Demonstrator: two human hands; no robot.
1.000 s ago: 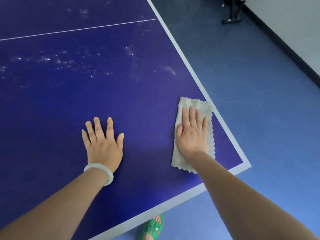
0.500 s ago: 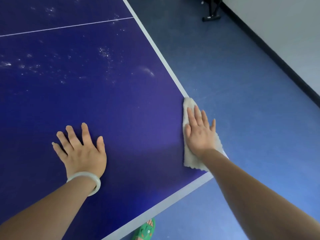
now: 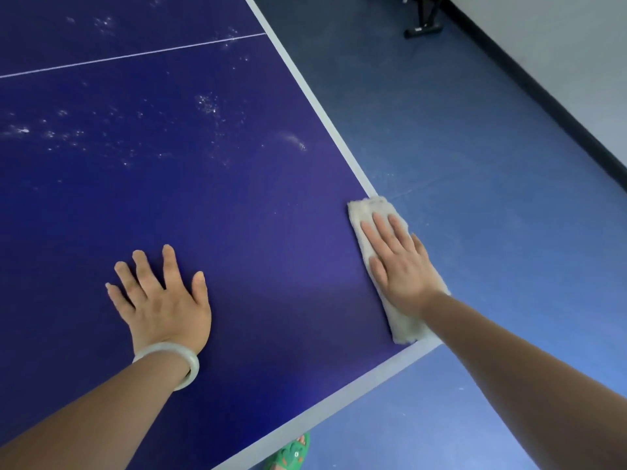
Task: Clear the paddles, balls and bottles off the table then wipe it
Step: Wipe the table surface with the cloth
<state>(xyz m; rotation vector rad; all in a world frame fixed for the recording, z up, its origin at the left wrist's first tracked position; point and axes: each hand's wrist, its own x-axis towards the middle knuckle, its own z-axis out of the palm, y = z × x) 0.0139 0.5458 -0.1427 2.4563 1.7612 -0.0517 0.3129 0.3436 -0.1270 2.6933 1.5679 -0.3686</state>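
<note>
Under the right hand [image 3: 397, 262], a pale folded cloth [image 3: 371, 207] lies flat on the dark blue table [image 3: 271, 232], along the white border at the table's right edge and close to its near corner. The right hand presses down on the cloth with palm flat and fingers straight and close together, gripping nothing. The cloth shows beyond the fingertips and again beside the wrist. Well to the left of that hand, the left hand [image 3: 163, 300] rests palm down on the bare table, fingers spread and straight, holding nothing. A pale bangle [image 3: 188, 362] circles the left wrist. Beyond the fingertips of both hands, scattered white specks [image 3: 207, 103] and smears dot the blue surface, and past them a thin white line [image 3: 135, 56] crosses the table. To the right of the right hand lies a blue floor [image 3: 475, 164]. Below the table's near edge, between the 2 forearms, the toe of a green sandal [image 3: 291, 452] shows on the floor. Far beyond the right hand, a black stand foot [image 3: 424, 28] sits near a white wall [image 3: 559, 35].
</note>
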